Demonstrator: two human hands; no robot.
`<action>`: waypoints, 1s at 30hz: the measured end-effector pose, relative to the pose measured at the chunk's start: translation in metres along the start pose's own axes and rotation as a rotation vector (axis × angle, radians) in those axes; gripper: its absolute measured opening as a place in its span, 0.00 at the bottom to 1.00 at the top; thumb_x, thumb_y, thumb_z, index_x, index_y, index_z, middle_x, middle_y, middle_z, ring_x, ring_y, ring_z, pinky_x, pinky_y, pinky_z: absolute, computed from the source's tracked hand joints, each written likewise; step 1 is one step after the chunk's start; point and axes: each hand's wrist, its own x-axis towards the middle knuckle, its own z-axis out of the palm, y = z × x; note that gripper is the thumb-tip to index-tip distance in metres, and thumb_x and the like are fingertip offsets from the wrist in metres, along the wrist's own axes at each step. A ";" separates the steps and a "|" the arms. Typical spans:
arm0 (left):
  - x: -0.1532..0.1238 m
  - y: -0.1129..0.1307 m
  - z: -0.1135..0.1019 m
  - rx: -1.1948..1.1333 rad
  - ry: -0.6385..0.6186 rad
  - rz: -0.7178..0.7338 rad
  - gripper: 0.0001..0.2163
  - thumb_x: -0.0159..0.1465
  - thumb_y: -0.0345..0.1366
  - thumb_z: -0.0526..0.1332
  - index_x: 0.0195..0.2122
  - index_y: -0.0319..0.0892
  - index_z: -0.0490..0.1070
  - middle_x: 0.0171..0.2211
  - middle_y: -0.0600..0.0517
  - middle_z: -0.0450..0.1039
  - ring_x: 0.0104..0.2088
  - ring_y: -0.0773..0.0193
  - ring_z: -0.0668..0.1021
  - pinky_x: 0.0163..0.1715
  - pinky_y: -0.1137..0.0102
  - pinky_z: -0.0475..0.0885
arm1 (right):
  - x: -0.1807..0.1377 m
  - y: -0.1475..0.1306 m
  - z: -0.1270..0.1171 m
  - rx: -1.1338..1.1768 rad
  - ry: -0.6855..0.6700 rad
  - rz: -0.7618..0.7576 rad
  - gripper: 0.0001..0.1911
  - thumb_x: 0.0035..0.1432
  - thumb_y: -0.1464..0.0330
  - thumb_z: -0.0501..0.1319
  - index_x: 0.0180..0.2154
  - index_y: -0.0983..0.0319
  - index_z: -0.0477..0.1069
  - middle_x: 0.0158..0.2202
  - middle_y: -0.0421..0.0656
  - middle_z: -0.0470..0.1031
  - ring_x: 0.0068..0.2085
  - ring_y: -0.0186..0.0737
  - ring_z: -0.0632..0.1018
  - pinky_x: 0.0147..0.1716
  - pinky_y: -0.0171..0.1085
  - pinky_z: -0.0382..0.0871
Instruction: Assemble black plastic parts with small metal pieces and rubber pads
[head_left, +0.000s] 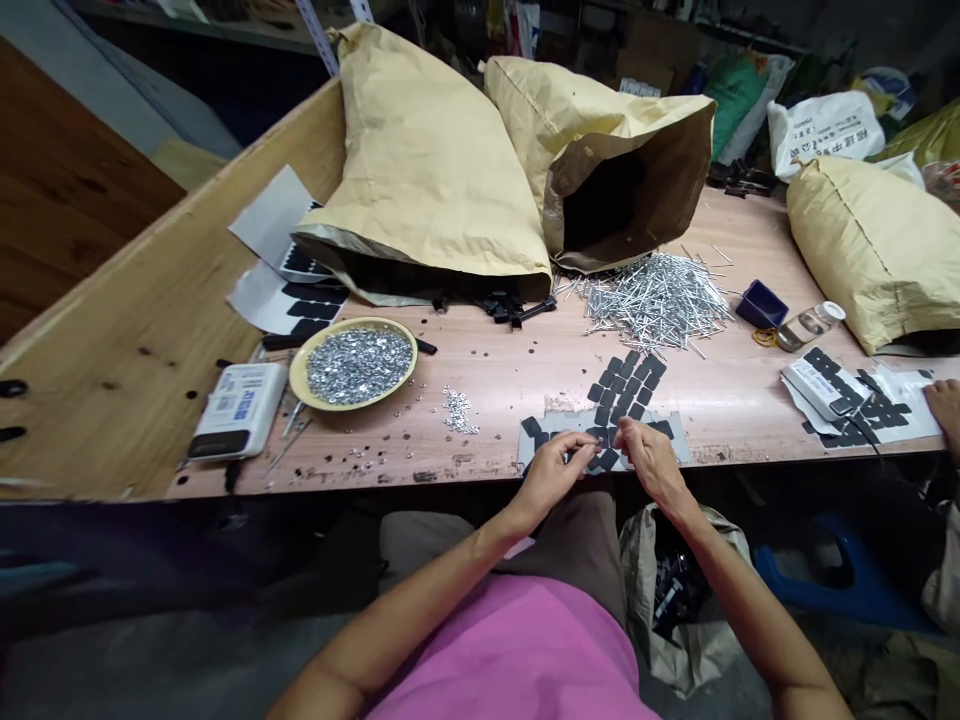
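Note:
At the table's near edge my left hand [553,466] and my right hand [649,458] meet, both pinched over a grey backing sheet [675,437] that carries small black pads [627,385]. The fingertips of both hands close on something small and dark between them [604,446]; I cannot make out exactly what. More black pads lie in rows just beyond my fingers.
A yellow dish of small silver parts [358,363], a loose heap of metal pins [654,296], a white device [238,408], two open brown paper sacks [607,165], a blue tray [761,303] and a small bottle [810,324] stand on the table. Another person's hand [945,405] rests at far right.

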 end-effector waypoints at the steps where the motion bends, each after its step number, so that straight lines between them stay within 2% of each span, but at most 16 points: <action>1: 0.004 0.001 0.001 -0.155 -0.001 -0.083 0.10 0.55 0.43 0.64 0.30 0.41 0.77 0.43 0.47 0.73 0.34 0.65 0.75 0.30 0.74 0.69 | -0.001 -0.001 0.001 0.075 -0.003 0.018 0.29 0.57 0.44 0.48 0.22 0.60 0.68 0.20 0.39 0.67 0.23 0.34 0.67 0.23 0.33 0.58; 3: 0.010 0.001 0.003 -0.421 0.001 -0.222 0.14 0.48 0.44 0.69 0.29 0.39 0.77 0.47 0.47 0.71 0.35 0.66 0.75 0.29 0.75 0.68 | -0.004 -0.001 0.009 0.262 -0.054 0.030 0.26 0.53 0.44 0.55 0.27 0.61 0.71 0.23 0.39 0.70 0.27 0.36 0.70 0.27 0.34 0.62; 5: 0.015 -0.001 0.007 -0.585 0.010 -0.306 0.16 0.44 0.44 0.72 0.30 0.39 0.77 0.42 0.48 0.73 0.33 0.68 0.74 0.29 0.76 0.68 | -0.008 0.000 0.021 0.450 -0.090 0.040 0.24 0.50 0.45 0.59 0.31 0.61 0.72 0.27 0.40 0.72 0.32 0.37 0.72 0.32 0.35 0.66; 8: 0.019 -0.006 0.014 -0.644 0.055 -0.293 0.16 0.44 0.42 0.73 0.32 0.39 0.78 0.36 0.49 0.74 0.34 0.67 0.75 0.32 0.75 0.68 | -0.012 0.003 0.034 0.628 -0.099 0.120 0.22 0.48 0.48 0.61 0.31 0.60 0.72 0.27 0.39 0.72 0.31 0.37 0.72 0.33 0.36 0.67; 10: 0.022 -0.011 0.017 -0.609 0.112 -0.229 0.14 0.46 0.41 0.72 0.32 0.39 0.78 0.39 0.48 0.75 0.38 0.65 0.75 0.37 0.74 0.68 | -0.012 0.007 0.034 0.657 -0.116 0.212 0.21 0.49 0.48 0.60 0.32 0.60 0.70 0.25 0.38 0.71 0.27 0.36 0.71 0.28 0.35 0.66; 12: 0.025 -0.014 0.020 -0.553 0.150 -0.181 0.13 0.47 0.41 0.71 0.31 0.39 0.79 0.44 0.46 0.74 0.43 0.62 0.75 0.40 0.73 0.69 | -0.008 0.015 0.026 0.560 -0.085 0.216 0.20 0.51 0.49 0.59 0.31 0.60 0.69 0.25 0.39 0.70 0.25 0.36 0.71 0.25 0.35 0.64; 14: 0.030 -0.018 0.021 -0.482 0.135 -0.186 0.12 0.48 0.41 0.70 0.31 0.39 0.79 0.48 0.46 0.72 0.44 0.61 0.75 0.40 0.72 0.70 | 0.001 0.027 0.012 0.316 0.064 0.082 0.18 0.55 0.52 0.57 0.29 0.60 0.69 0.26 0.41 0.70 0.27 0.37 0.71 0.27 0.36 0.65; 16: 0.035 -0.021 0.022 -0.411 0.104 -0.218 0.12 0.49 0.40 0.70 0.33 0.40 0.79 0.49 0.46 0.71 0.41 0.62 0.76 0.36 0.72 0.71 | 0.015 0.043 -0.005 0.036 0.267 -0.086 0.17 0.59 0.54 0.53 0.29 0.60 0.69 0.29 0.44 0.71 0.31 0.40 0.72 0.32 0.38 0.66; 18: 0.039 -0.026 0.022 -0.371 0.101 -0.248 0.12 0.50 0.39 0.69 0.35 0.41 0.79 0.45 0.46 0.73 0.34 0.66 0.76 0.31 0.72 0.72 | 0.032 0.064 -0.019 -0.155 0.392 -0.183 0.18 0.62 0.56 0.50 0.29 0.60 0.69 0.31 0.46 0.71 0.33 0.41 0.72 0.34 0.40 0.66; 23: 0.043 -0.039 0.022 -0.313 0.184 -0.249 0.15 0.52 0.43 0.65 0.36 0.39 0.77 0.30 0.49 0.75 0.24 0.70 0.73 0.21 0.75 0.70 | 0.069 0.109 -0.037 -0.297 0.445 -0.232 0.18 0.65 0.59 0.48 0.30 0.60 0.69 0.29 0.45 0.70 0.31 0.41 0.73 0.32 0.40 0.68; 27: 0.040 -0.048 0.014 -0.085 0.259 -0.109 0.15 0.55 0.44 0.61 0.38 0.39 0.77 0.26 0.52 0.73 0.19 0.72 0.70 0.16 0.77 0.65 | 0.089 0.127 -0.041 -0.485 0.475 -0.303 0.15 0.64 0.65 0.49 0.30 0.61 0.70 0.30 0.46 0.70 0.32 0.41 0.72 0.33 0.39 0.67; 30: 0.036 -0.059 0.003 0.110 0.328 0.049 0.13 0.58 0.41 0.58 0.38 0.40 0.77 0.26 0.52 0.72 0.18 0.72 0.69 0.17 0.76 0.66 | 0.096 0.133 -0.041 -0.741 0.396 -0.411 0.14 0.64 0.68 0.50 0.29 0.61 0.70 0.30 0.48 0.70 0.33 0.43 0.70 0.31 0.38 0.65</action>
